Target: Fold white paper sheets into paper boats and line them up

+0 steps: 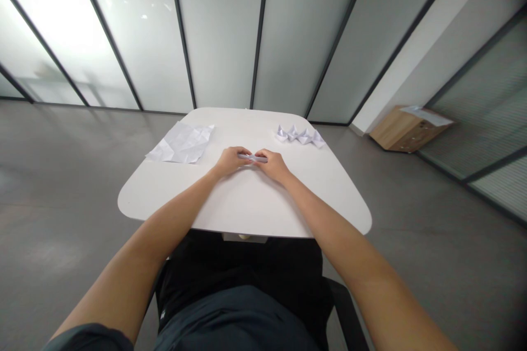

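A small folded piece of white paper (pixel 253 158) lies flat between my two hands at the middle of the white table (pixel 247 203). My left hand (pixel 231 161) has its fingers curled onto the paper's left end. My right hand (pixel 272 164) pinches the right end, fingers closed. Both hands rest on the tabletop and touch each other at the fingertips.
A stack of creased white sheets (pixel 182 143) lies at the table's far left. A row of folded white paper shapes (pixel 300 135) sits at the far right. A wooden box (pixel 405 127) stands on the floor by the right wall. Frosted glass panels stand behind the table.
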Available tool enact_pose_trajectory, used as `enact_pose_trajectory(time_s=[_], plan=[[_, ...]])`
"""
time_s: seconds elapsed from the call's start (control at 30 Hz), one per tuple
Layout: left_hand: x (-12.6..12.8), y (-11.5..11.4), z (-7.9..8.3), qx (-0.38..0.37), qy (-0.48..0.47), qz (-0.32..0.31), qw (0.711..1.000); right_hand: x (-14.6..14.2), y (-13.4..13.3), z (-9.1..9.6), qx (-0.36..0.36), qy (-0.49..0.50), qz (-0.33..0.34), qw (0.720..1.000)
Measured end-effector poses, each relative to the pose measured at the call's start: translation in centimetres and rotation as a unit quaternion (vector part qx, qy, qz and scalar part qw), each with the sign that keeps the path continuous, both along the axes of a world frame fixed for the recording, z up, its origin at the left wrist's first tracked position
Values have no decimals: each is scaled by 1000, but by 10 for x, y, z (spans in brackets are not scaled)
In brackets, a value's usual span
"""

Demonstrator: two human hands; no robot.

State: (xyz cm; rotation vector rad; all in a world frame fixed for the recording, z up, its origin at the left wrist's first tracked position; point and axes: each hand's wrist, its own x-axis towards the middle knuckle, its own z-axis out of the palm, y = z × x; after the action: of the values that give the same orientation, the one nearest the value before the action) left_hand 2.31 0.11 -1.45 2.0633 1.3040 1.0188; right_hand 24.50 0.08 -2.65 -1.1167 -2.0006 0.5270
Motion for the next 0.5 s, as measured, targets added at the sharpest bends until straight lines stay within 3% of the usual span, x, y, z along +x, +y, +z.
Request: enact_pose_trajectory(time_s=[0.27,0.5], plan=[[3,-2,0,-40,-17,14,999,0,2,-2,12,10,-11,1000],[-5,6,-5,13,17,-8,1000,12,6,3,-19,16,15,1000]])
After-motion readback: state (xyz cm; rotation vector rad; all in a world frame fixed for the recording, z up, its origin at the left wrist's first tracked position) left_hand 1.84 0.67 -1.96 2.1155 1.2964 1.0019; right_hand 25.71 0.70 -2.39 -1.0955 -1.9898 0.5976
